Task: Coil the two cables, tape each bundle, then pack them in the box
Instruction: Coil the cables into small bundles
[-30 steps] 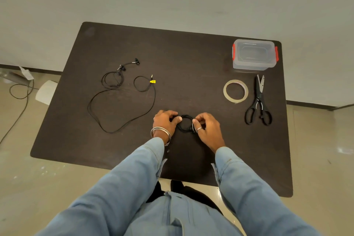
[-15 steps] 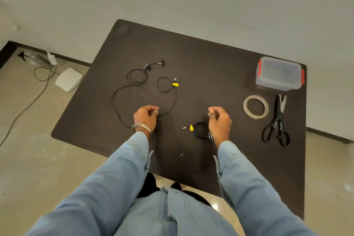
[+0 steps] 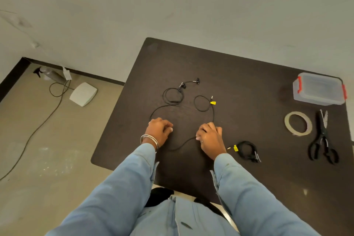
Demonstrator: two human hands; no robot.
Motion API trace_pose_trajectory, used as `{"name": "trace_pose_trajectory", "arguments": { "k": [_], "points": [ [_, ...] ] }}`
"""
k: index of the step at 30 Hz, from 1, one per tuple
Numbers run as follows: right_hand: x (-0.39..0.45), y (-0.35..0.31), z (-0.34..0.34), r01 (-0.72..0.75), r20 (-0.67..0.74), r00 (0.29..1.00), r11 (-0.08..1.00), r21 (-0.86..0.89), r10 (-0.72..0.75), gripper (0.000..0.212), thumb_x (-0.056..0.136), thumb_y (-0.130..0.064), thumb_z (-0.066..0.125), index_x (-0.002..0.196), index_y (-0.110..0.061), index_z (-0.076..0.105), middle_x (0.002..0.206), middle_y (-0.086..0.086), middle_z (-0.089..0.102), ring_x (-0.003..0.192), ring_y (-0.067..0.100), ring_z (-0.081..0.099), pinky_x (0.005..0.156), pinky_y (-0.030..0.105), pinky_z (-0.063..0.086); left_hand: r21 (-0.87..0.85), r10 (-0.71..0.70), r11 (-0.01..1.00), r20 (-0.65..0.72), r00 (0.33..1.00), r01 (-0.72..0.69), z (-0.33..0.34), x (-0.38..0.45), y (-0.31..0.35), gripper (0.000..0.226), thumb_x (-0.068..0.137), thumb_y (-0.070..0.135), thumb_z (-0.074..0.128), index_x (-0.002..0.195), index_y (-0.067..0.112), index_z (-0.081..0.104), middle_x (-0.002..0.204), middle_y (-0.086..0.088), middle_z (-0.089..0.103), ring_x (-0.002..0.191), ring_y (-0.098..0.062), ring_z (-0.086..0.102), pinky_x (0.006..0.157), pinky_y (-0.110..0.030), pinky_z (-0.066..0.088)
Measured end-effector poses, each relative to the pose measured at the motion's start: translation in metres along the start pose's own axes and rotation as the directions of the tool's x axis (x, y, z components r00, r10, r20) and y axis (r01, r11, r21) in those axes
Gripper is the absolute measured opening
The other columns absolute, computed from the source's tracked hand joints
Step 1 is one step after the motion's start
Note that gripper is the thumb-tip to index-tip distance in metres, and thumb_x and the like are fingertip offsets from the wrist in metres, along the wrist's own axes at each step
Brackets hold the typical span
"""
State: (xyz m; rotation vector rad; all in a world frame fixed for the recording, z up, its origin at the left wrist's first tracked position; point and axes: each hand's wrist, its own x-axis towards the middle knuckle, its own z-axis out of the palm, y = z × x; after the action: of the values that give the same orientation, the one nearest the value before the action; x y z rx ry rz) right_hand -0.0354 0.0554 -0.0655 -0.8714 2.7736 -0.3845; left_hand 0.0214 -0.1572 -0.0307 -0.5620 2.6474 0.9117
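Note:
A loose black cable (image 3: pixel 173 98) with a yellow tag sprawls in loops on the dark table (image 3: pixel 249 74). My left hand (image 3: pixel 160 131) is curled over its left stretch, and my right hand (image 3: pixel 209 136) pinches its right stretch; a slack curve of cable hangs between them. A coiled black cable bundle (image 3: pixel 247 149) with a yellow tag lies on the table just right of my right hand, untouched. The clear plastic box (image 3: pixel 319 89) with red clips and its lid on stands at the far right. A tape roll (image 3: pixel 297 123) lies below it.
Black scissors (image 3: pixel 323 140) lie right of the tape, near the table's right edge. On the floor to the left are a white flat device (image 3: pixel 83 94), a spray bottle (image 3: pixel 50 73) and a trailing cord (image 3: pixel 38 126).
Both hands held the coiled bundle a second ago. The right hand set it down and moved left onto the loose cable; the left hand reached it earlier. The camera turned left.

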Motion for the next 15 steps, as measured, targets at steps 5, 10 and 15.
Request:
{"name": "trace_pose_trajectory", "arguments": {
  "k": [5,10,15],
  "points": [
    [0.010,-0.029,-0.010,-0.144,0.000,0.989,0.969,0.203,0.147,0.011,0.093,-0.012,0.048,0.091,-0.018,0.057,0.093,-0.004,0.060,0.097,0.019,0.053,0.083,0.030,0.021,-0.106,0.188,0.979,0.159,0.969,-0.172,-0.011,0.010,0.014,0.036,0.084,0.032,0.067,0.117,0.019,0.064,0.108,-0.001,0.063,0.099,-0.017,0.060,0.092,-0.028,0.046],
    [0.022,-0.047,-0.029,-0.175,-0.018,0.974,0.802,0.571,0.226,0.006,0.092,-0.013,0.058,0.095,-0.013,0.062,0.086,-0.003,0.062,0.083,0.016,0.056,0.081,0.031,0.043,-0.159,0.245,0.961,0.128,0.961,-0.224,-0.016,0.017,0.034,0.019,0.087,0.019,0.062,0.105,0.016,0.069,0.092,-0.003,0.069,0.083,-0.017,0.062,0.087,-0.035,0.051],
    [0.028,-0.033,-0.056,-0.182,-0.007,0.968,0.727,0.662,0.249,0.011,0.088,-0.011,0.066,0.096,-0.009,0.072,0.085,0.001,0.068,0.079,0.011,0.062,0.074,0.013,0.046,-0.307,0.154,0.937,-0.075,0.985,-0.170,-0.037,0.028,0.033,0.009,0.086,0.012,0.063,0.084,0.012,0.071,0.071,0.000,0.066,0.061,-0.014,0.058,0.076,-0.036,0.056]
  ]
}}
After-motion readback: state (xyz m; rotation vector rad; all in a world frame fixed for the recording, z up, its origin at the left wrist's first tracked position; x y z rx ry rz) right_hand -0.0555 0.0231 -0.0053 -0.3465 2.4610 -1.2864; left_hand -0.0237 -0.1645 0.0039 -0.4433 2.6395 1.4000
